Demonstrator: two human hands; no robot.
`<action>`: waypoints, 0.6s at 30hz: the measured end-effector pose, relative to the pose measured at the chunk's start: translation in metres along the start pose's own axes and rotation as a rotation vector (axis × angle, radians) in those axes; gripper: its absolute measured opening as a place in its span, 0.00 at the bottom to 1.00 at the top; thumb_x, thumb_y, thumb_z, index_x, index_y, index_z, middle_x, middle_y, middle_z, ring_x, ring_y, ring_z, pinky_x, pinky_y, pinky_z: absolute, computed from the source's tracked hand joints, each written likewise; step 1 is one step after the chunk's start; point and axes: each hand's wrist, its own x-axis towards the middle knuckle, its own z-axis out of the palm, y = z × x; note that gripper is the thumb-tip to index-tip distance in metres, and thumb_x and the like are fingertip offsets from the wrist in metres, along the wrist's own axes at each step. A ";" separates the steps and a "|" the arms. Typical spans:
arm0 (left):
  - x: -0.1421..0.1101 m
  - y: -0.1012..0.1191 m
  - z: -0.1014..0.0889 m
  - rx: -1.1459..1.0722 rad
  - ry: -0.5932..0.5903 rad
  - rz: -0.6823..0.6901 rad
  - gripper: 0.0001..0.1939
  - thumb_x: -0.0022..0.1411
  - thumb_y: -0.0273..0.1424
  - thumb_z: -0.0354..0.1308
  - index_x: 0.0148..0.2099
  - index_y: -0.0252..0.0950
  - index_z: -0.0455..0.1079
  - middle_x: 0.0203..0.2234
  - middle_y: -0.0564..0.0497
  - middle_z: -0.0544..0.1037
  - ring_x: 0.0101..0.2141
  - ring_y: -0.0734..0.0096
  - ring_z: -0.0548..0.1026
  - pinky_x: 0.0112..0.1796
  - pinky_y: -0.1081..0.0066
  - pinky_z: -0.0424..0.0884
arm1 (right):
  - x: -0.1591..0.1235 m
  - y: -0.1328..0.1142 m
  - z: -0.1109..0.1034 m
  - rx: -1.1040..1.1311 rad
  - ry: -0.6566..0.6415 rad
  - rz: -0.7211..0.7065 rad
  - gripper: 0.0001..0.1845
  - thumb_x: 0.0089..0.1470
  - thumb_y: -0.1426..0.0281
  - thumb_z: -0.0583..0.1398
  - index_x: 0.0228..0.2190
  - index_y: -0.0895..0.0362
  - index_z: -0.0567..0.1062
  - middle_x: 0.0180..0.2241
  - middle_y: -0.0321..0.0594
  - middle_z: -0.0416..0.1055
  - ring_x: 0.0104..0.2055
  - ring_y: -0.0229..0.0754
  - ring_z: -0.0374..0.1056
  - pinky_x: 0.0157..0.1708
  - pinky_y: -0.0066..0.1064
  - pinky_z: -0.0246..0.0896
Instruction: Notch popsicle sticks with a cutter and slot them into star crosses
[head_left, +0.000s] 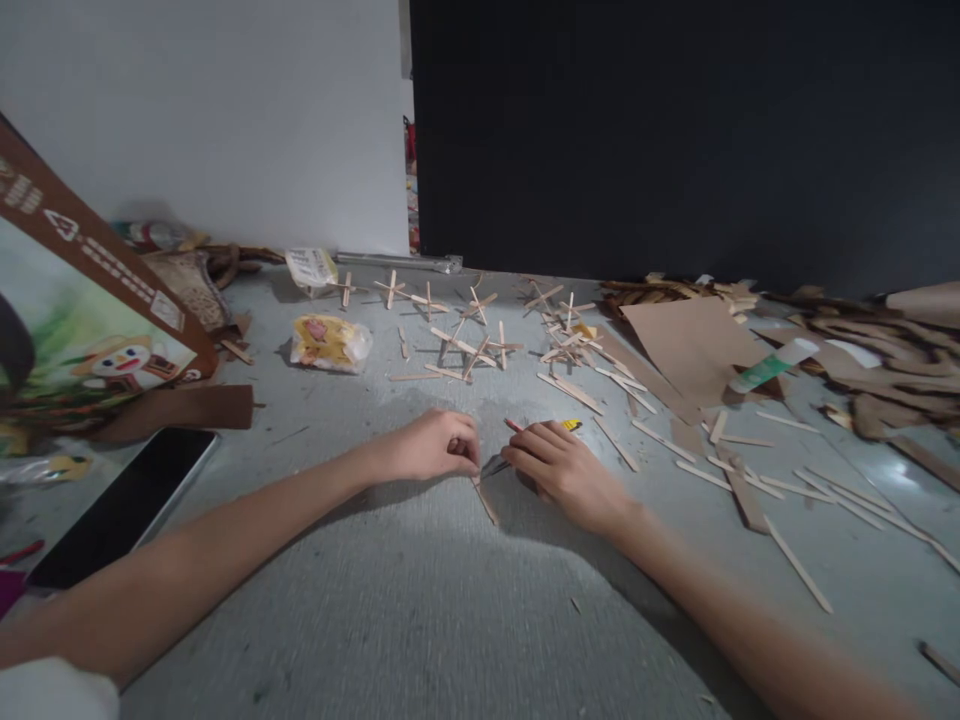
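My left hand (439, 445) is closed, thumb and forefinger pinched at the upper end of a thin wooden craft stick (487, 502) that slants down toward me. Close by on the right, my right hand (562, 470) wraps palm-down around a tool (493, 466) whose dark, narrow tip reaches toward the left fingertips. A red bit and a yellow-and-black end (572, 425) show beyond the knuckles; the palm hides the rest, so its kind is unclear. Past both hands stand several small crossed-stick pieces (478, 355).
Loose craft sticks (701, 475) and brown cardboard (686, 345) spread across the right side, with a green-and-white glue stick (776, 366) among them. On the left lie a phone (127, 510), a printed box (112, 300) and a yellow wrapped packet (330, 343). A black panel (675, 140) rises behind.
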 end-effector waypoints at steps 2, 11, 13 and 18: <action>0.000 0.000 0.000 -0.003 -0.002 -0.003 0.04 0.57 0.24 0.67 0.30 0.34 0.78 0.30 0.52 0.74 0.29 0.73 0.69 0.33 0.70 0.63 | 0.001 -0.002 -0.001 -0.017 -0.001 -0.012 0.17 0.72 0.78 0.48 0.45 0.58 0.77 0.37 0.46 0.75 0.42 0.48 0.70 0.45 0.40 0.64; 0.000 -0.001 0.000 0.017 -0.002 0.023 0.04 0.58 0.23 0.67 0.30 0.34 0.78 0.30 0.53 0.74 0.28 0.75 0.68 0.33 0.71 0.63 | 0.003 -0.005 0.000 -0.037 0.017 -0.030 0.16 0.73 0.76 0.49 0.43 0.58 0.77 0.37 0.45 0.76 0.41 0.47 0.70 0.45 0.40 0.65; 0.000 -0.001 0.000 0.014 -0.010 0.028 0.05 0.58 0.23 0.67 0.30 0.34 0.77 0.30 0.53 0.73 0.27 0.75 0.68 0.33 0.71 0.63 | 0.003 -0.006 -0.001 -0.046 0.010 -0.035 0.16 0.73 0.77 0.50 0.43 0.59 0.77 0.37 0.45 0.75 0.41 0.48 0.70 0.45 0.41 0.65; 0.000 -0.003 0.000 0.030 -0.010 0.044 0.05 0.59 0.24 0.66 0.30 0.34 0.77 0.29 0.53 0.73 0.28 0.75 0.68 0.33 0.72 0.64 | 0.006 -0.008 -0.007 -0.091 -0.024 -0.072 0.15 0.72 0.78 0.51 0.41 0.58 0.77 0.36 0.45 0.75 0.40 0.48 0.70 0.46 0.41 0.64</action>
